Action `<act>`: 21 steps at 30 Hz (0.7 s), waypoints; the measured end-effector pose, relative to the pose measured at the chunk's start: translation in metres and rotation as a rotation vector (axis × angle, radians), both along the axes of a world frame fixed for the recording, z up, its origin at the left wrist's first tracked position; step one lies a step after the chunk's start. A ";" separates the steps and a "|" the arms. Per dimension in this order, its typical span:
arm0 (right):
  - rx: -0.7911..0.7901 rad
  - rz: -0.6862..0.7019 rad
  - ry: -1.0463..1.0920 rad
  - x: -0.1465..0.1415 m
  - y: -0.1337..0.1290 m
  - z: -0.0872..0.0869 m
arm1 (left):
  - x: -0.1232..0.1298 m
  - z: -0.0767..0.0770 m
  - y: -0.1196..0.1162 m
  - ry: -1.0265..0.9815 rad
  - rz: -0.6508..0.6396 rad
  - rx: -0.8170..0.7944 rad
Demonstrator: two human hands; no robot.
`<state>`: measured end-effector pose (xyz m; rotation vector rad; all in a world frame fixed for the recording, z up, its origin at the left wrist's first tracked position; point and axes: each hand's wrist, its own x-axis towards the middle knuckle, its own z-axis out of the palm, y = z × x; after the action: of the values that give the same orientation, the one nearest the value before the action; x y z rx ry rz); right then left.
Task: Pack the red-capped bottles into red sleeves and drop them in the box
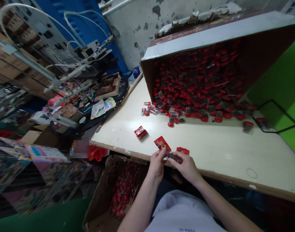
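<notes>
My left hand (157, 162) is closed on a red printed packet (161, 143), pinching its lower edge above the table's front edge. Close against it on the right, my right hand (184, 164) has its fingers closed round a small clear container with dark contents (172, 157). The two hands nearly touch. Just behind my right hand, another red packet (182, 150) lies on the table. A small stack of red packets (140, 132) lies further left.
A large tipped carton (147, 77) spills many red-capped containers (200, 87) onto the pale table (224, 145). Below the front edge stands a cardboard box (99, 196) of red-capped items. A black wire frame (278, 132) and a rubber band (251, 173) are right; machinery (77, 64) is left.
</notes>
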<state>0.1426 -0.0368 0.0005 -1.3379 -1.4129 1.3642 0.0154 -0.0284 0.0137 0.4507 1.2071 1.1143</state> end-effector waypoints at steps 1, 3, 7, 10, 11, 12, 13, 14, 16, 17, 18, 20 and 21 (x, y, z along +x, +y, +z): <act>-0.019 0.003 0.027 0.000 0.000 0.000 | 0.000 0.001 0.000 0.003 -0.005 0.006; -0.075 0.011 0.111 0.000 0.001 0.001 | 0.000 0.002 0.000 0.024 -0.012 0.019; -0.210 0.012 0.297 -0.004 0.002 0.004 | 0.002 0.001 -0.001 0.032 -0.012 0.038; -0.230 0.011 0.304 -0.008 0.004 0.004 | 0.002 0.000 -0.001 0.078 0.029 0.042; -0.215 0.010 0.272 -0.009 0.005 0.004 | 0.002 0.000 -0.001 0.093 0.051 0.038; -0.183 0.008 0.219 -0.010 0.005 0.004 | 0.001 0.000 -0.001 0.103 0.070 0.033; -0.132 0.002 0.142 -0.010 0.005 0.005 | 0.001 0.000 -0.002 0.108 0.090 0.027; -0.065 -0.007 0.048 -0.011 0.005 0.005 | 0.001 0.001 -0.002 0.116 0.107 0.019; 0.089 -0.031 -0.148 -0.011 0.003 0.007 | 0.001 0.003 -0.003 0.142 0.141 0.002; 0.156 -0.040 -0.223 -0.012 0.003 0.007 | 0.001 0.003 -0.004 0.156 0.158 -0.006; 0.207 -0.048 -0.273 -0.012 0.002 0.007 | 0.002 0.004 -0.005 0.167 0.174 -0.010; 0.252 -0.054 -0.305 -0.013 0.000 0.007 | 0.003 0.003 -0.007 0.170 0.206 -0.012; 0.251 -0.055 -0.302 -0.014 -0.001 0.006 | 0.004 0.002 -0.008 0.158 0.221 -0.010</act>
<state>0.1290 -0.0377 0.0064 -1.4424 -1.6708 0.9388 0.0192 -0.0359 0.0158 0.4102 1.4262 1.2784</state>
